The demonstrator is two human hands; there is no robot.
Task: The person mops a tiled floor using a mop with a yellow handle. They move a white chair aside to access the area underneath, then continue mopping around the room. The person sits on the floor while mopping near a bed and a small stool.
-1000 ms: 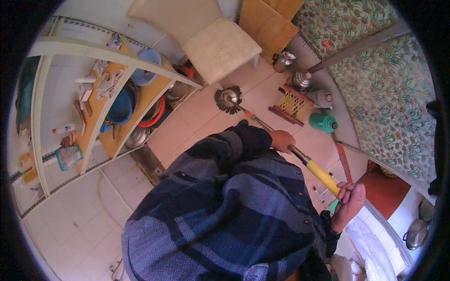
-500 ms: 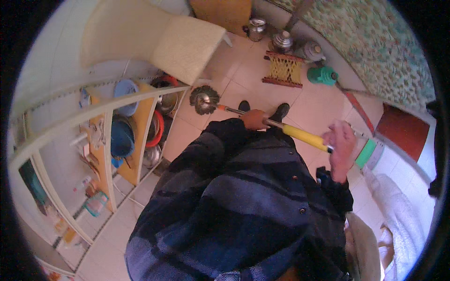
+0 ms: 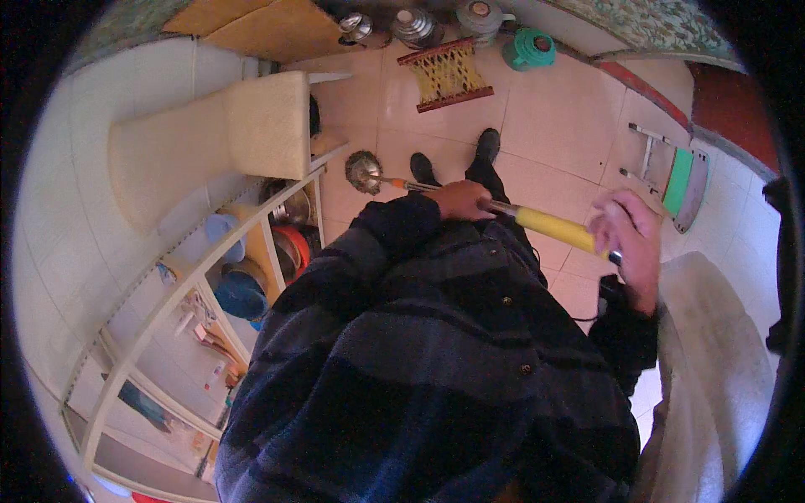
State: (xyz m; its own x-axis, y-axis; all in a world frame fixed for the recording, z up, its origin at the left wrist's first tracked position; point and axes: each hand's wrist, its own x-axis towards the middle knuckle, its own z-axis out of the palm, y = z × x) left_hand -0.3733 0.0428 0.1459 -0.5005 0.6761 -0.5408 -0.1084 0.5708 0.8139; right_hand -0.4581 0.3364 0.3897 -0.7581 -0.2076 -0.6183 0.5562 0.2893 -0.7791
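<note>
Both grips are closed on one long-handled broom (image 3: 537, 220): the left hand (image 3: 459, 199) wraps the metal shaft low down, the right hand (image 3: 631, 243) clasps the yellow upper end. In the head view, the handle runs from right hand down-left to what looks like a round brush head (image 3: 364, 171) on the tiled floor (image 3: 553, 126), beside the shelf rack (image 3: 251, 251).

Place: we see a home kitchen.
Signs: shelf rack (image 3: 251, 251) of bowls at left, metal pots (image 3: 417, 25) far on tiled floor (image 3: 570, 134).
</note>
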